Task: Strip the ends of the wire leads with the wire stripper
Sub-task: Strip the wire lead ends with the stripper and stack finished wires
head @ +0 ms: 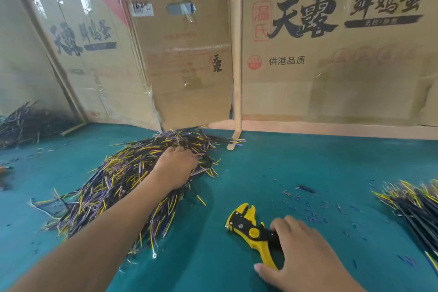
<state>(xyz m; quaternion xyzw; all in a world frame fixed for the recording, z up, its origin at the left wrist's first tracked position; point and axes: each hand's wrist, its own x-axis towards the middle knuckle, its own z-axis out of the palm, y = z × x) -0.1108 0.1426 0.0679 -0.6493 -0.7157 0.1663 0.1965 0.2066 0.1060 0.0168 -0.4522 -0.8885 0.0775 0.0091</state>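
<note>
A big heap of yellow, purple and black wire leads [113, 185] lies on the green table at centre left. My left hand [176, 168] reaches into the far end of the heap, its fingers curled down among the leads. A yellow and black wire stripper [251, 227] lies flat on the table at lower centre, jaws pointing away from me. My right hand [301, 253] lies over its handles, fingers and thumb curled round them.
A second pile of leads [412, 204] sits at the right edge, another dark pile [26, 123] at the far left. Insulation scraps [312, 199] litter the green table [272, 168]. Cardboard walls [331, 54] and a wooden post [237, 66] close off the back.
</note>
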